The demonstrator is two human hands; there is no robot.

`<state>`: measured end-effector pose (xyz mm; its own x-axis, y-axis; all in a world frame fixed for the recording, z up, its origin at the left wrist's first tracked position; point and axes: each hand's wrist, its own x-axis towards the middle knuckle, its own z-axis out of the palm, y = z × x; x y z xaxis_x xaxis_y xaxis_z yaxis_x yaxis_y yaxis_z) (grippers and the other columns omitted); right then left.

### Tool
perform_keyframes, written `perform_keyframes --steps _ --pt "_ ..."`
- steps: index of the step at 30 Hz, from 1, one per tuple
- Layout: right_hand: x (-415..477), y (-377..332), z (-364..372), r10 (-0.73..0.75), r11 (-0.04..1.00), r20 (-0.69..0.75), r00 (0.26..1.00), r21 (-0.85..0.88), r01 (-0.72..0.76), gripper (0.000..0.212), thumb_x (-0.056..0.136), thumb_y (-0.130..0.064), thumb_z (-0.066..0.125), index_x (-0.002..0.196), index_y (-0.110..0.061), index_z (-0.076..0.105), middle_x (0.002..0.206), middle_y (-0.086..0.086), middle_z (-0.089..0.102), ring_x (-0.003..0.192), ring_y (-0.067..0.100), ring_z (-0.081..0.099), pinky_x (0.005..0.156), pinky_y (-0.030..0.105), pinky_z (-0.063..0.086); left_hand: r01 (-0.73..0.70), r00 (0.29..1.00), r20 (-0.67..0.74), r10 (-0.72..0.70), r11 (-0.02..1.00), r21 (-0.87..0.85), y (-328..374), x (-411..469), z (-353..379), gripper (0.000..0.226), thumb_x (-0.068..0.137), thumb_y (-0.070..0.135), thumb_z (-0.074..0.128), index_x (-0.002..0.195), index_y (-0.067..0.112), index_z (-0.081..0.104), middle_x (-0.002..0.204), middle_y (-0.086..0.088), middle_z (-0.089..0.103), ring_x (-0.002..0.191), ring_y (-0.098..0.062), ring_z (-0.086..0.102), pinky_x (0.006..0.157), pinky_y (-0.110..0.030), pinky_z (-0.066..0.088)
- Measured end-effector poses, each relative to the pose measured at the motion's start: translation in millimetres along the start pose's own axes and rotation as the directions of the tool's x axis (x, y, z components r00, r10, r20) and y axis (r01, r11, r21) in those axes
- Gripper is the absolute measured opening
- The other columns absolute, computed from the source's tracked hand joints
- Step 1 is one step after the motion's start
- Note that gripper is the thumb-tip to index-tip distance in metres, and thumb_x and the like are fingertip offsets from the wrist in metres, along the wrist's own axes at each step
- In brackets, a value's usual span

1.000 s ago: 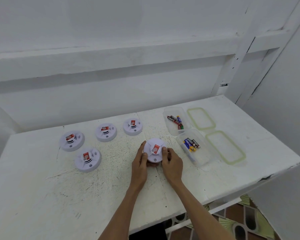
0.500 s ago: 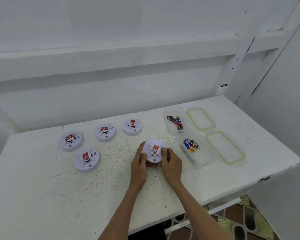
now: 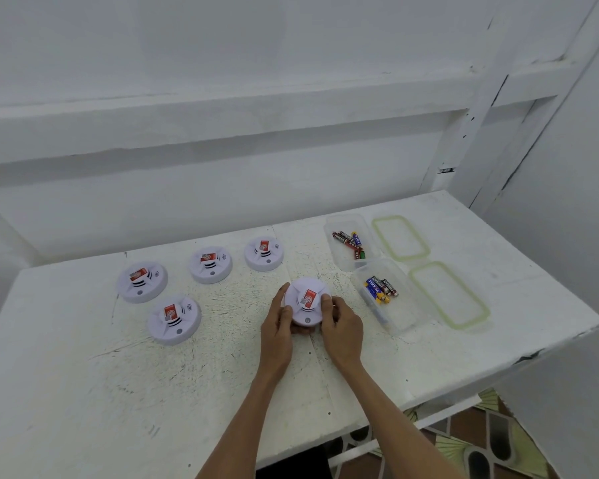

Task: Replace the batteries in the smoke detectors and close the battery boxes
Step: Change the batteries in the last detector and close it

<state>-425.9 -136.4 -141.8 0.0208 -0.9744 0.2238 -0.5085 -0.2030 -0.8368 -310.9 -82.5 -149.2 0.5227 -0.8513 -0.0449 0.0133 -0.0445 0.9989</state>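
White smoke detector on table, midway between front and back edges: left hand and right hand grip its rim. Near rim hidden behind both hands; red label unreadable.

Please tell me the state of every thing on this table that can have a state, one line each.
Held smoke detector: face up, gripped at its rim on both sides.
Left hand: holds the detector's left side.
Right hand: holds its right side.
Four other smoke detectors: face up, untouched.
Far battery box: open, batteries inside.
Near battery box: open, batteries inside.
Two lids: off, flat beside the boxes.
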Motion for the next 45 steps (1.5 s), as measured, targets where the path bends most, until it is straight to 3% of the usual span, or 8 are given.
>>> perform_keyframes --steps 7,14,31,36,45 --pt "0.1 0.1 -0.4 -0.005 1.0 -0.002 1.0 -0.007 0.005 0.036 0.098 -0.055 0.039 0.09 -0.03 0.063 0.076 -0.011 0.067 0.069 0.001 0.062 0.056 0.017 0.044 -0.012 1.0 -0.003 0.012 1.0 0.016 2.1 -1.5 1.5 0.039 0.111 0.024 0.041 0.149 0.036 0.044 0.151 0.006 0.054 0.138 -0.016 0.054 0.115 -0.05 0.047" --pt "1.4 6.8 4.1 0.001 1.0 -0.011 1.0 -0.003 -0.001 0.047 0.096 -0.063 0.034 0.092 -0.028 0.066 0.077 -0.01 0.069 0.07 0.004 0.063 0.06 0.027 0.052 -0.015 1.0 0.005 0.015 1.0 0.007 1.5 -1.5 0.4 0.04 0.111 0.023 0.042 0.149 0.036 0.045 0.149 0.008 0.056 0.136 -0.014 0.056 0.112 -0.051 0.05" --pt "2.2 5.9 4.1 0.002 1.0 -0.001 1.0 -0.007 -0.002 0.039 0.098 -0.057 0.038 0.091 -0.029 0.064 0.077 -0.011 0.067 0.07 0.002 0.063 0.06 0.027 0.053 -0.013 1.0 -0.004 0.013 1.0 0.004 6.0 -3.0 0.5 0.04 0.112 0.022 0.041 0.148 0.037 0.046 0.149 0.007 0.056 0.135 -0.012 0.056 0.111 -0.049 0.05" --pt "2.7 7.2 5.1 0.008 1.0 -0.002 1.0 -0.021 -0.008 0.034 0.101 -0.053 0.041 0.09 -0.029 0.063 0.076 -0.012 0.067 0.07 0.003 0.063 0.061 0.028 0.053 -0.036 0.999 0.012 0.036 0.999 0.0 1.5 0.1 -0.5 0.046 0.107 0.033 0.043 0.153 0.034 0.047 0.15 0.007 0.058 0.133 -0.017 0.059 0.108 -0.054 0.052" --pt "1.8 5.2 2.2 -0.006 0.999 0.01 1.0 -0.034 0.006 0.035 0.102 -0.048 0.043 0.083 -0.025 0.061 0.07 -0.011 0.062 0.064 0.002 0.058 0.054 0.018 0.038 -0.051 0.999 0.014 0.051 0.999 -0.012 5.5 -3.2 -0.8 0.048 0.106 0.035 0.043 0.153 0.031 0.048 0.149 0.007 0.058 0.134 -0.014 0.058 0.11 -0.053 0.051"
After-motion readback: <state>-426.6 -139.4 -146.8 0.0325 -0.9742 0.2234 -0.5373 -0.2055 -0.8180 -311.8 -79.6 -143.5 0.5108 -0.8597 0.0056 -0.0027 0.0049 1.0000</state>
